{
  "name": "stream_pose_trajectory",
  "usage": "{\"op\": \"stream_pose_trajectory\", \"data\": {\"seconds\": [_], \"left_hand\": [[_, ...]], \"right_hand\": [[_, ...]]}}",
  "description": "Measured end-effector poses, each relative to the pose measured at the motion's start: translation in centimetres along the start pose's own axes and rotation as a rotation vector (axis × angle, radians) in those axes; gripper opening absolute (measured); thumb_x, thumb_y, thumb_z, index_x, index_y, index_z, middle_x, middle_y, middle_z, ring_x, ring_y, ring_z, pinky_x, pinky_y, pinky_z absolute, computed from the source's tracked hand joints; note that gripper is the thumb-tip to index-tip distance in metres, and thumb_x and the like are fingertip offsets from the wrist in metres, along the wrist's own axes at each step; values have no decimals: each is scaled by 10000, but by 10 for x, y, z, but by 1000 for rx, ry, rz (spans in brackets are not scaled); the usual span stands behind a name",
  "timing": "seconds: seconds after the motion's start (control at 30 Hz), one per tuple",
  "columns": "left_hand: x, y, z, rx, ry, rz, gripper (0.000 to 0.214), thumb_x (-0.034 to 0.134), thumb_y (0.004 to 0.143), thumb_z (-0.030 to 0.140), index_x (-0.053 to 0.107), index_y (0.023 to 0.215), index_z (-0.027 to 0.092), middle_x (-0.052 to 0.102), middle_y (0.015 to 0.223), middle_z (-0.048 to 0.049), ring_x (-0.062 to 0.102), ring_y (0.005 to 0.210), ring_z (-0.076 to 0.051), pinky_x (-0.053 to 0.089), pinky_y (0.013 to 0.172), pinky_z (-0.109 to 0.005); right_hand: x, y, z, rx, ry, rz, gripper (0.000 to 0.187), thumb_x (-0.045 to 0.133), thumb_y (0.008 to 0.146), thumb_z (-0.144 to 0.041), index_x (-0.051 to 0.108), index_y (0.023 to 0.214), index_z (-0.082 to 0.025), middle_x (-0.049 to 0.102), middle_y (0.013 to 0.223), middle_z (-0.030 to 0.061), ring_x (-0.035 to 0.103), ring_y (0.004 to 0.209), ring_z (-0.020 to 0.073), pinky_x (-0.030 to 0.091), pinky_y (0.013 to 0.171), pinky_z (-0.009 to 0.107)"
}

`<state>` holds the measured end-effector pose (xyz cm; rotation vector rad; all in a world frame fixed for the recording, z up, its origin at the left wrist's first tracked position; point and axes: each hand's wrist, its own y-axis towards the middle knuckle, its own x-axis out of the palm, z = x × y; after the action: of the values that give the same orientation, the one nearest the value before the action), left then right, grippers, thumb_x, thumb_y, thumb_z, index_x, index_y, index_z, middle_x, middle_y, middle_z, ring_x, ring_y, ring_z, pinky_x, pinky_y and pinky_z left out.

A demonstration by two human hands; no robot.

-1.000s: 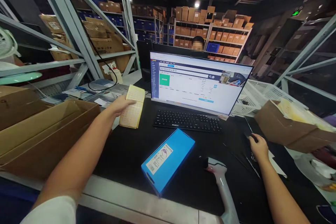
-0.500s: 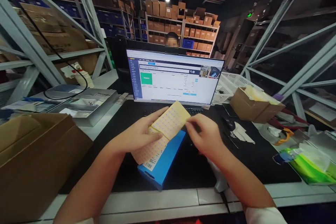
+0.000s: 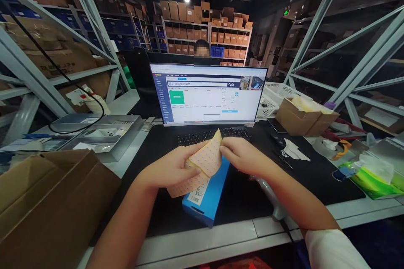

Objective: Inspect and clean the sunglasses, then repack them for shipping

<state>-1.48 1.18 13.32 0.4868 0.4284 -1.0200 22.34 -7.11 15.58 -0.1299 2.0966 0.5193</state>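
A yellowish sticker sheet (image 3: 206, 160), dotted with rows of small purple marks, is gripped by my left hand (image 3: 170, 164), its thumb lying across the front. The sheet is folded, with a lower part hanging below the thumb. My right hand (image 3: 241, 153) is closed in a pinch at the sheet's right edge, and the sheet bends there with its top corner pointing up. Beneath the hands a blue box (image 3: 205, 212) with a white barcode label (image 3: 195, 196) lies on the black mat (image 3: 151, 218). The sheet and hands cover the box's far part.
A monitor (image 3: 208, 96) and keyboard (image 3: 189, 138) stand ahead. An open cardboard box (image 3: 59, 201) is at the left, by a grey tray (image 3: 116, 143). A scanner (image 3: 268, 197), mouse (image 3: 277, 139), carton (image 3: 299, 119) and green tissue pack (image 3: 369, 176) sit right. Behind the monitor is a person (image 3: 202, 48).
My right hand has closed in on the sheet's right edge, and the formerly flat sheet is now curved with its corner raised. The view has shifted slightly; the blue box appears further right.
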Motion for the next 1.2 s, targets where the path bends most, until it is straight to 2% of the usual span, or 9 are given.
{"op": "stream_pose_trajectory", "data": {"seconds": [0.13,0.37,0.63,0.93,1.07,1.2], "left_hand": [[-1,0,3,41,30,-23,710,657,866,291,401,1527,310,653,1357,-23,675,1101,-255,525,983,-339],[7,8,-2,30,-74,-34,729,668,877,344,371,1541,294,648,1369,-43,669,1121,-265,512,1002,-363],[10,11,-1,5,18,-18,755,684,848,263,379,1536,316,588,1447,-23,624,1207,-283,475,1062,-380],[12,12,-3,46,-73,-74,751,691,868,355,372,1541,258,617,1405,-78,639,1168,-283,499,1016,-376],[13,12,0,5,-66,-114,746,680,863,323,375,1539,242,601,1425,-83,646,1153,-275,508,1006,-383],[16,15,6,-2,-17,-125,737,681,833,251,411,1518,263,626,1399,-39,630,1186,-262,488,1039,-371]], "right_hand": [[-2,0,2,-5,56,-61,259,436,979,-210,486,725,-194,545,738,-6,491,676,133,360,634,263],[1,-2,8,-5,6,-11,254,419,974,-195,430,721,-206,527,740,-7,487,688,138,353,641,263],[5,-6,12,24,5,2,247,407,953,-165,419,711,-209,523,733,-7,480,678,136,354,643,263],[-6,-13,15,35,145,-96,236,451,969,-216,502,740,-189,552,747,-7,517,697,142,376,646,262],[-8,-15,18,6,176,-159,201,459,975,-225,533,792,-183,582,784,2,536,725,145,398,671,259],[-4,-18,21,15,126,-154,184,453,964,-196,530,797,-182,609,815,18,549,744,153,400,679,262]]}}
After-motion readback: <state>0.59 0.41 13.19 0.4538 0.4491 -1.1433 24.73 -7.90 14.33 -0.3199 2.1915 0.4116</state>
